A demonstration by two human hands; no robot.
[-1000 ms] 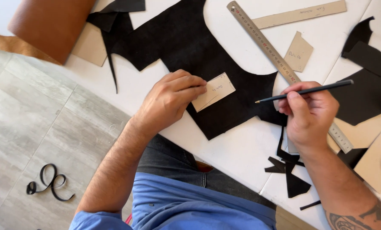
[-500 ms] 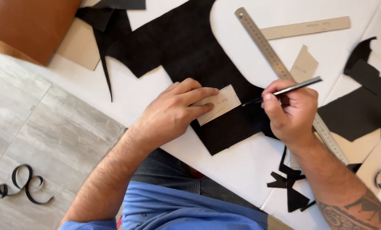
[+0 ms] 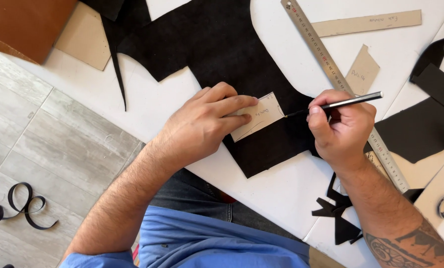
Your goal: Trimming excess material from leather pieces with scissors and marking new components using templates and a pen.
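Note:
My left hand (image 3: 202,124) presses a small tan card template (image 3: 259,115) flat onto a large black leather piece (image 3: 227,44) on the white table (image 3: 281,193). The fingers cover the template's left part. My right hand (image 3: 341,129) grips a thin dark pen (image 3: 343,102), held nearly level. Its tip touches the template's right edge on the black leather.
A long metal ruler (image 3: 326,64) lies diagonally behind my right hand. Tan card strips (image 3: 366,22) and a smaller card piece (image 3: 362,72) lie at the back. Black leather scraps (image 3: 425,119) sit to the right and near the table edge (image 3: 338,218). A black strap (image 3: 21,206) curls on the floor.
My right hand has brought the pen left and down until its tip meets the template edge. My left hand has kept holding the template on the leather.

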